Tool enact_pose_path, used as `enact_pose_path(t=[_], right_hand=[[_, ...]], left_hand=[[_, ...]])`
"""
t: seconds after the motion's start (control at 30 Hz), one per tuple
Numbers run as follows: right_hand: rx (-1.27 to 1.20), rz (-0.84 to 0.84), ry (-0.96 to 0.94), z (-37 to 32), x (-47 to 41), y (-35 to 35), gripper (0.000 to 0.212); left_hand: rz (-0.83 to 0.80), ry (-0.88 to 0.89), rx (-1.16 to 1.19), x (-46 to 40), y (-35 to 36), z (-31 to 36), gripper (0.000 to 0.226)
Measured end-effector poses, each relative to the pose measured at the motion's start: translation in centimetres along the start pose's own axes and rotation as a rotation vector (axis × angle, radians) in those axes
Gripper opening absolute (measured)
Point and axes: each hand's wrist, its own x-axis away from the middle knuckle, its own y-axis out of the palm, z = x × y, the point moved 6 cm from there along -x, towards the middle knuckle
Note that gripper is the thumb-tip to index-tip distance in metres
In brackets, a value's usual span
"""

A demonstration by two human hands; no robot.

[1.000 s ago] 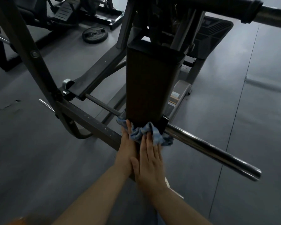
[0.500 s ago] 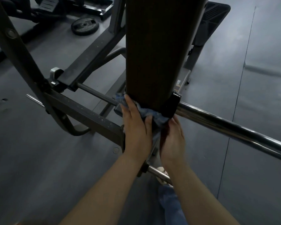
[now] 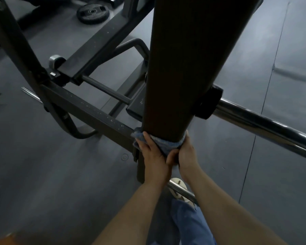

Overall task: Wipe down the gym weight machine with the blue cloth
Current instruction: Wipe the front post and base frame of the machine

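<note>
Hands meet at the near end of the dark upright post [image 3: 189, 68] of the gym weight machine, where we hold the blue cloth [image 3: 163, 143] wrapped under and around its lower edge. Our left hand [image 3: 153, 160] has its grip clenched on the cloth at the post's left side, fingers lying up over the fabric; our right hand [image 3: 185, 156] grasps the cloth's other end on the right, thumb curled in against it. Just right of the post, a chrome bar [image 3: 265, 124] runs off toward the near right past a black collar [image 3: 209, 103]. A weight plate [image 3: 93, 14] lies on the grey floor [image 3: 42, 174] at far left.
</note>
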Motion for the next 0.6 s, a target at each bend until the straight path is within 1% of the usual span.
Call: enact_pose_path(t=[0.07, 0.13, 0.2, 0.27, 0.33, 0.43, 0.47, 0.5, 0.57, 0.6], right_hand=[[0.003, 0.034, 0.094, 1.3, -0.1, -0.3, 0.041], [-0.023, 0.044, 0.087, 1.4, -0.3, -0.5, 0.038], [-0.064, 0.046, 0.039, 0.8, -0.3, -0.6, 0.030], [-0.102, 0.013, -0.038, -0.6, -0.3, -0.7, 0.028], [-0.181, -0.029, -0.131, -2.4, -0.3, -0.8, 0.029], [-0.290, -0.017, -0.249, -4.5, -0.4, -1.2, 0.029], [-0.282, -0.002, -0.273, -4.5, -0.6, -1.1, 0.029], [-0.244, 0.011, -0.280, -4.3, -0.6, -1.0, 0.030], [-0.159, 0.049, -0.266, -2.9, -0.6, -0.4, 0.035], [-0.118, 0.067, -0.265, -2.1, -0.7, -0.2, 0.041]], left_hand=[[-0.030, -0.082, 0.018, 0.4, 0.3, -1.4, 0.097], [-0.009, -0.089, 0.038, 0.6, 0.3, -1.4, 0.096], [0.024, -0.032, 0.080, 0.6, 0.0, -0.1, 0.089], [0.062, 0.090, 0.112, 0.4, -0.9, 2.4, 0.084], [0.098, 0.202, 0.172, -0.1, -2.3, 5.2, 0.091], [0.154, 0.212, 0.347, -1.4, -4.9, 6.6, 0.122], [0.161, 0.222, 0.346, -2.0, -5.6, 6.5, 0.126], [0.149, 0.235, 0.327, -2.4, -5.9, 6.3, 0.121], [0.097, 0.237, 0.317, -3.0, -5.9, 5.6, 0.101], [0.062, 0.217, 0.317, -3.1, -5.6, 4.9, 0.094]])
